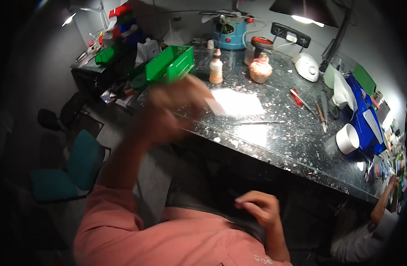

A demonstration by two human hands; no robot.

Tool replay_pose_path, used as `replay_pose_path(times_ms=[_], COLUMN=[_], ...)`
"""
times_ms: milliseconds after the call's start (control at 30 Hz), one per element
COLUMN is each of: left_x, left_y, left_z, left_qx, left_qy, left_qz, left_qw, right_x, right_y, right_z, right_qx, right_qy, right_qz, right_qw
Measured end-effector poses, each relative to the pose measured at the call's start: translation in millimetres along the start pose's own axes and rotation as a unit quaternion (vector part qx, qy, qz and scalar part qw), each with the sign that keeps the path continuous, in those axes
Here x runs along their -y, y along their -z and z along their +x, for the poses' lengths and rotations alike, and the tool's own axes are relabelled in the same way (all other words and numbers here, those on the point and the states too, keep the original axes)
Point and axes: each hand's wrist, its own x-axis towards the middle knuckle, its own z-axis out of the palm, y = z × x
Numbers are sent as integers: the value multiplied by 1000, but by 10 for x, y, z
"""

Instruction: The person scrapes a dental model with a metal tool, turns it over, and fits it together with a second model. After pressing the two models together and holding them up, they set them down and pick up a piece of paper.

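Observation:
My left hand is raised over the front left of the speckled dark bench, smeared by motion, so its fingers and anything in them cannot be made out. It is nearest to a white sheet on the bench. Low in front of my body, below the bench edge, my right hand has its fingers curled in; whatever they may hold is too dark to name. A slim metal tool lies just in front of the sheet. Behind the sheet stand a dropper-type bottle and a pot of lumpy pinkish material.
A green bin and a blue appliance stand at the back. To the right are red-handled scissors-like tool, a white domed device, a white cup and a blue bin. Another person's arm shows far right; a teal chair, left.

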Motion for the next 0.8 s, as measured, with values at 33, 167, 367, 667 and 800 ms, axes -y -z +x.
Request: replay_pose_path(times_ms=[33, 167, 367, 667, 800], left_x=[-215, -711, -744, -292, -297], left_y=[-176, -616, -641, -683, -751], left_z=[-48, -220, -278, -429, -334], left_qx=[43, 47, 56, 81, 0], left_qy=[-65, -69, 40, 343, 338], left_qz=[-107, -345, -413, -631, -568], left_qw=[991, 935, 908, 691, 751], right_x=[166, 1085, 806, 595, 673], right_y=[74, -84, 71, 46, 172], right_z=[-65, 292, 305, 733, 947], right_qx=[-30, -268, -155, -228, -213], right_qy=[185, 246, 180, 173, 148], right_qz=[-65, -432, -322, 83, 155], right_qw=[980, 825, 916, 955, 953])
